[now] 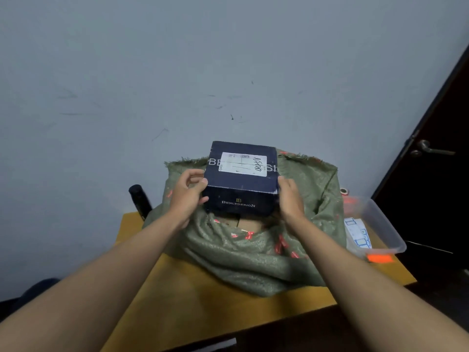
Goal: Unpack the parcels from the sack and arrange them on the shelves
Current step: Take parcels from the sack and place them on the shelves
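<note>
Above the sack | both hands, arms outstretched | left hand, right hand grip navy box sides

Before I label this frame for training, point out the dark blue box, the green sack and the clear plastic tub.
dark blue box [240, 182], head view, top face below the white label.
green sack [250, 260], head view, front folds.
clear plastic tub [383, 223], head view, near wall.

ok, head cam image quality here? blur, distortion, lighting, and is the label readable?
Head view: dim, flat, cool light, no glare. Wide-angle bending shows at the door edge. The box is fairly sharp, its label shows handwritten digits but the small print is unreadable. Left hand and right hand are slightly soft; the sack looks grainy.
</note>
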